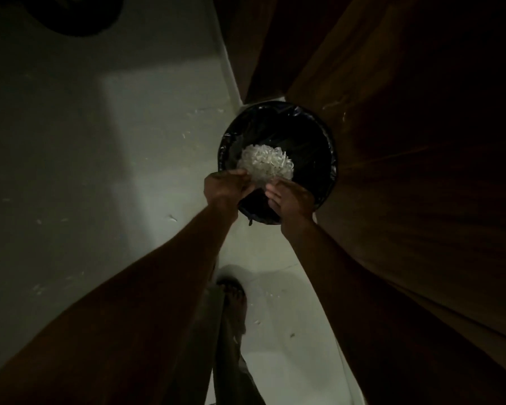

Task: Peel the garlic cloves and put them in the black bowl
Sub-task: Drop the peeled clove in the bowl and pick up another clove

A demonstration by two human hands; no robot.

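A clump of white garlic peels [265,165] hangs over a round bin lined with a black bag [319,133], which stands on the floor. My left hand [224,187] is at the clump's left edge, its fingers curled onto the peels. My right hand [289,200] is at the clump's lower right edge, with its palm up, fingers fairly straight and fingertips touching the peels. No garlic cloves and no black bowl are in view. The light is dim.
A brown wooden cabinet front [406,141] rises right behind the bin. The white floor [100,171] carries scattered peel bits. My foot in a sandal [231,290] stands below the bin. A dark round object [82,16] sits at the top left.
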